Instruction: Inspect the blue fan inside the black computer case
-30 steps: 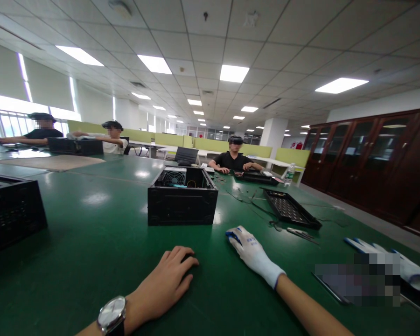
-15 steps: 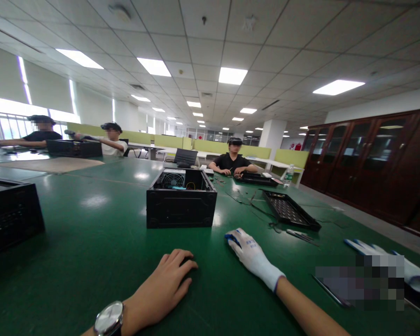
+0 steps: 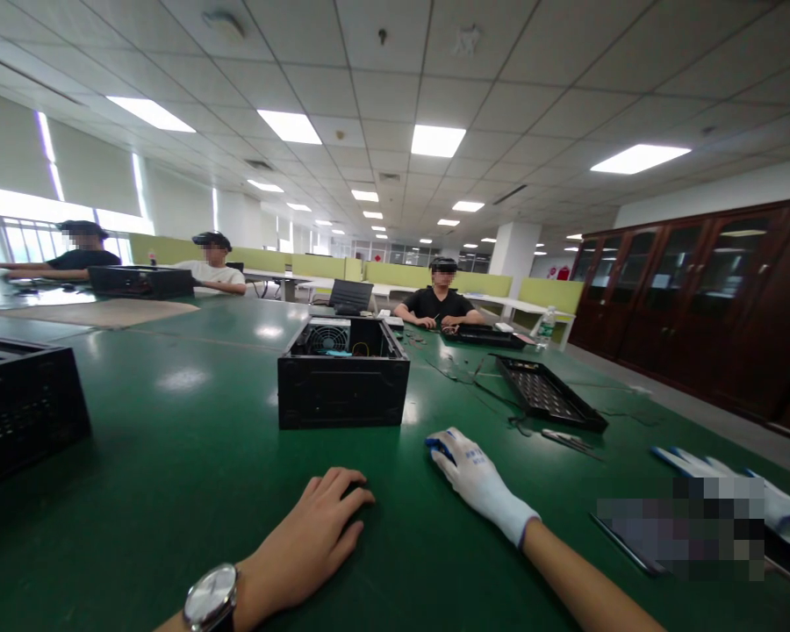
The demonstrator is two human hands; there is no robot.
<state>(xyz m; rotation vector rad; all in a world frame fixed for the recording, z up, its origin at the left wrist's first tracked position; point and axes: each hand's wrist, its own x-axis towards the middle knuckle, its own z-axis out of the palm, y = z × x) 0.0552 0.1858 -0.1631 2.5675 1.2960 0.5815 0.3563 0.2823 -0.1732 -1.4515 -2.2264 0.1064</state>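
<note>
My left hand is bare, with a wristwatch on the wrist. It rests palm down on the green table, fingers loosely curled over the mat, holding nothing. My right hand wears a white glove with blue fingertips and lies flat on the table, fingers stretched forward together. An open black computer case with a fan inside stands on the table a little beyond both hands.
A black perforated panel lies to the right, with loose cables and pliers near it. Spare white gloves lie at far right. Another black case stands at left. Three seated people work at the far tables. Dark wooden cabinets line the right wall.
Both hands stay where they were on the table. The view shifts slightly. A person at far left has lowered an outstretched arm.
</note>
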